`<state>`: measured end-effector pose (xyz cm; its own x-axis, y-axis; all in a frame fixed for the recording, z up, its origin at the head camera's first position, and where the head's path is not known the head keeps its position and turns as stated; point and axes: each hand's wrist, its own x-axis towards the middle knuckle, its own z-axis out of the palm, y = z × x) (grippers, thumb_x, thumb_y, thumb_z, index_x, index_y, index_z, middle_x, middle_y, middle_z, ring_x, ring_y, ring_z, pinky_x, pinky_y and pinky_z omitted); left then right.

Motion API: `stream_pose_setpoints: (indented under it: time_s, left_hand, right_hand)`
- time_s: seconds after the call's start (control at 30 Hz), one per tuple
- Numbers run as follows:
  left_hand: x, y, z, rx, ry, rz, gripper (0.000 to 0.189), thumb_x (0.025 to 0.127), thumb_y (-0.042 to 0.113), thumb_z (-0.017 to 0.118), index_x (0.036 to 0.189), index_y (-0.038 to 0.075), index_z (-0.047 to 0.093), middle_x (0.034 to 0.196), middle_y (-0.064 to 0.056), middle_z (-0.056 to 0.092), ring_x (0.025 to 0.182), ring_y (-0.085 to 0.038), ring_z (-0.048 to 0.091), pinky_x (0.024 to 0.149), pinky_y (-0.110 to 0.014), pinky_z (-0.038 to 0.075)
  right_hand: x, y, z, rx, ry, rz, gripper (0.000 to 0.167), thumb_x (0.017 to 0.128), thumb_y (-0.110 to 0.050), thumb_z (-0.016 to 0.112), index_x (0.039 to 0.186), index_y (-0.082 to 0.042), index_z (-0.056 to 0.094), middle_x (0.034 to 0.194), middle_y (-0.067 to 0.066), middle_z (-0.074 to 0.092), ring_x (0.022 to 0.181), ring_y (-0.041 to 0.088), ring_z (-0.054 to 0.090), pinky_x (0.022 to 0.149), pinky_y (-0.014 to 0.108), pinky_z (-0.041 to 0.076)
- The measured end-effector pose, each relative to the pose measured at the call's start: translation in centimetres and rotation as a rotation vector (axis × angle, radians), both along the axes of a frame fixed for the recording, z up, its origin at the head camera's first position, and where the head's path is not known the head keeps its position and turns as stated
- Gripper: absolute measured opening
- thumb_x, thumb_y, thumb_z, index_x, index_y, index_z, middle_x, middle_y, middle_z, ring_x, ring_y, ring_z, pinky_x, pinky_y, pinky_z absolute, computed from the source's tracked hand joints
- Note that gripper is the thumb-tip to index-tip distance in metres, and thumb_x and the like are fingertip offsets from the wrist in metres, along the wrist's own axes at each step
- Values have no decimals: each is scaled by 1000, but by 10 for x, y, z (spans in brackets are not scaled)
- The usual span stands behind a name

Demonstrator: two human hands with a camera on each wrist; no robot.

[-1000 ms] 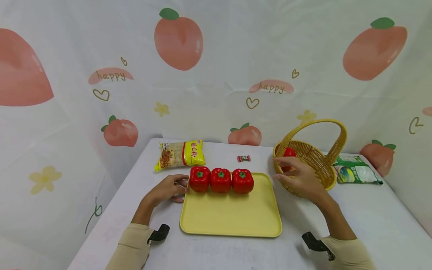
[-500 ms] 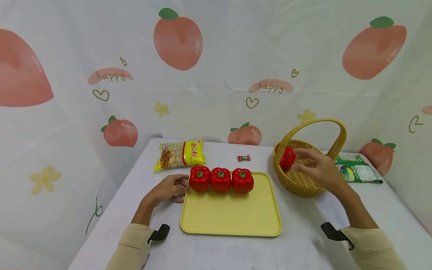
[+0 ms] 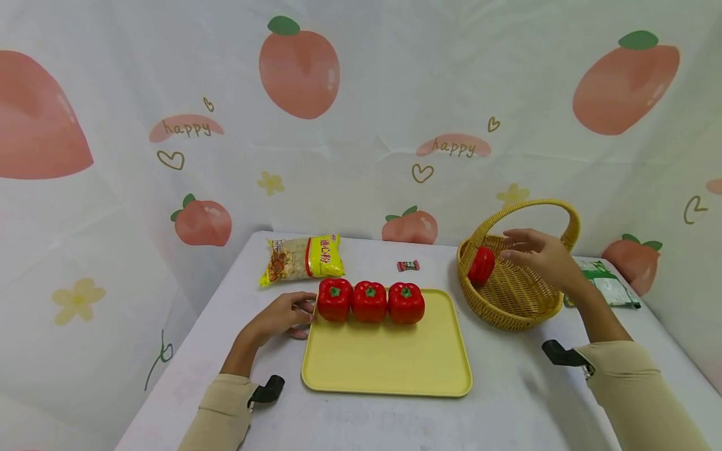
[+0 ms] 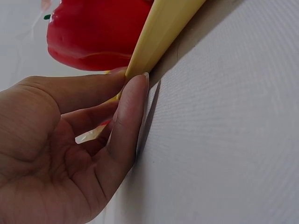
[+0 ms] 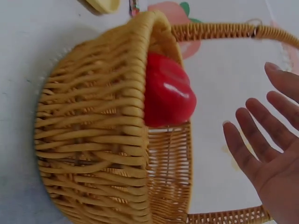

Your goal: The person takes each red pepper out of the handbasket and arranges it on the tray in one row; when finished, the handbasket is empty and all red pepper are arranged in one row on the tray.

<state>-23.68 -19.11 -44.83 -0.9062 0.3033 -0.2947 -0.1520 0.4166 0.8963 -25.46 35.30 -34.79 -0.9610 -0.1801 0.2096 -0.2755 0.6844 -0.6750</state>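
Observation:
My left hand [image 3: 283,316] pinches the left edge of a yellow tray [image 3: 389,363]; in the left wrist view its thumb and forefinger meet at the tray's rim [image 4: 161,32]. Three red bell peppers [image 3: 369,302] stand in a row along the tray's far side. A further red bell pepper [image 3: 481,267] leans against the left inner wall of a handled wicker basket [image 3: 504,319]. Over the basket's right part, my right hand [image 3: 538,254] holds nothing. Its fingers [image 5: 254,135] are spread and apart from the pepper in the right wrist view.
Behind the tray lies a yellow bag of pasta [image 3: 301,258], with a small red-wrapped candy [image 3: 408,265] to its right. A green packet [image 3: 606,285] lies beside the basket, partly behind my right forearm. The basket's tall handle [image 3: 541,203] arches over it.
My right hand has moved right, away from the red bell pepper at the basket's left wall, and its fingers have opened. My left hand, the tray and its peppers have stayed put.

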Motion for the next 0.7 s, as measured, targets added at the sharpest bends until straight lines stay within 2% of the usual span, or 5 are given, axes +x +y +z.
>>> stream_pose_setpoints:
  time_s: [0.07,0.33,0.47,0.63,0.7]
  left_hand:
    - [0,0,0,2,-3,2,60,95,6,69,152,-2,51,121,-15,62,101,-22,66,75,-34,67]
    - [2,-1,0,4,4,-6,60,96,6,68,153,-3,50,121,-16,61,101,-22,66,76,-34,67]
    - [3,0,1,7,9,-9,61,95,5,68,153,-4,50,121,-16,61,100,-21,66,76,-35,67]
    - [1,-1,-1,9,13,-1,60,95,5,67,152,-3,51,119,-15,62,99,-21,67,76,-35,67]
    - [0,-2,-2,9,12,4,60,94,4,67,152,-3,51,118,-14,62,98,-20,67,76,-35,67]
  right_hand:
    - [-6,3,1,-25,-33,4,56,103,-34,69,150,-5,56,139,24,64,102,-6,64,81,19,57]
    - [-29,6,5,-77,-200,23,65,104,-37,68,155,-4,48,146,27,59,100,4,69,84,24,61]
    - [-36,8,6,-93,-292,42,68,104,-38,68,158,-5,44,150,25,55,104,4,67,91,29,61]
    - [-43,9,3,-106,-352,69,71,105,-37,67,161,-3,39,155,26,51,108,5,66,97,36,61]
    - [-46,9,1,-106,-367,79,71,106,-36,66,161,-2,37,156,27,49,116,15,66,98,38,61]
